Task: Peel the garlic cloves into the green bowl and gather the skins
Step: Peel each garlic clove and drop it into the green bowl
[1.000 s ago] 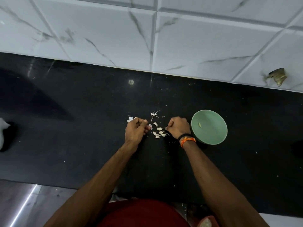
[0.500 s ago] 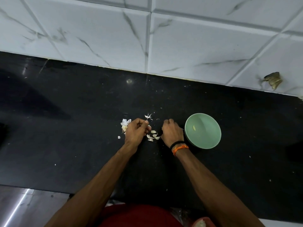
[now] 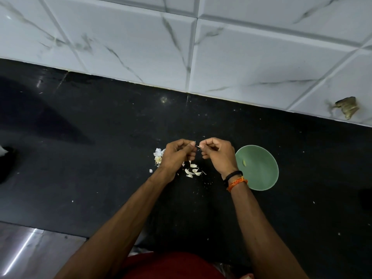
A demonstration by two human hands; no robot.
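Note:
Over the black counter (image 3: 100,178) my left hand (image 3: 177,156) and my right hand (image 3: 218,155) meet, fingertips almost touching. My right hand pinches a small garlic clove (image 3: 198,147) with a thin skin tail; the fingers of my left hand are curled at it, and whether they hold it is hidden. Several loose unpeeled cloves (image 3: 193,171) lie on the counter just below the hands. A clump of white garlic skins (image 3: 158,156) lies left of my left hand. The green bowl (image 3: 259,170) stands to the right of my right wrist with one peeled clove (image 3: 244,163) inside.
A white marbled tile wall (image 3: 181,47) rises behind the counter, with a brown chipped patch (image 3: 347,109) at the right. A dark object with something white (image 3: 5,158) sits at the left edge. The counter's front edge runs past a grey floor (image 3: 30,252) at the lower left.
Both hands have lifted off the counter and come together above the loose cloves, the right hand now pinching a clove. The camera has tilted slightly.

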